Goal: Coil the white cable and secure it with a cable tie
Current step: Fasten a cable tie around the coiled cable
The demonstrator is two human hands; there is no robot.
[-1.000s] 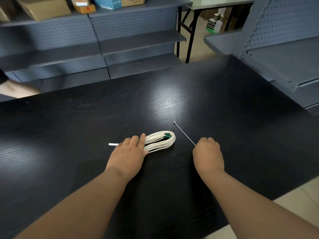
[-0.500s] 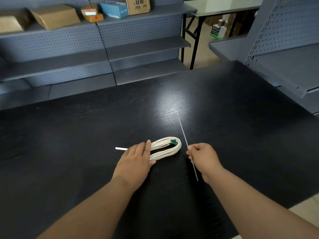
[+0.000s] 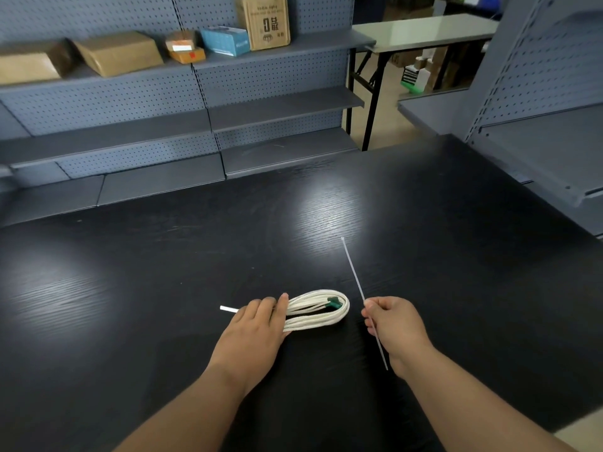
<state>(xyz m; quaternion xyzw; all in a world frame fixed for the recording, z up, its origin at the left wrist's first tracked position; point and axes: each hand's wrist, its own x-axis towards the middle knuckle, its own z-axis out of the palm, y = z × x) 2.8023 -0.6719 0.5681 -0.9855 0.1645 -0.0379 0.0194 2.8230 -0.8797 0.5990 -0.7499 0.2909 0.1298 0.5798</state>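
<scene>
Since the earlier frame our right hand [image 3: 391,324] has lifted the thin, translucent plastic cable tie [image 3: 353,272] off the table, so it now slants up and away from us instead of lying flat.

The white cable [image 3: 313,314], a round cord wound into a flat oval coil, lies on the black wood-grain table [image 3: 146,288]. It sits toward the near edge, roughly midway between the left and right edges. A green plug [image 3: 333,301] is tucked inside the coil's right bend, and a short white end [image 3: 229,308] pokes out leftward.

Our left hand [image 3: 253,327] lies flat, fingers straight, pressing down the coil's left end. Our right hand pinches the tie between thumb and fingertips below its middle. The long part points toward the far edge and the short part runs back past the wrist. The tie is just beside the coil's right bend and is not touching it.

We judge the coiling done and the tying about to start. To do it well, we keep the left hand's pressure so the loops stay stacked. We then slide one end of the tie under the bundle near its middle, catching every strand, before feeding the tip through the head. We cannot tell which end carries the head.

Beyond the far edge stands grey pegboard shelving [image 3: 267,76] with cardboard boxes [image 3: 117,52].
</scene>
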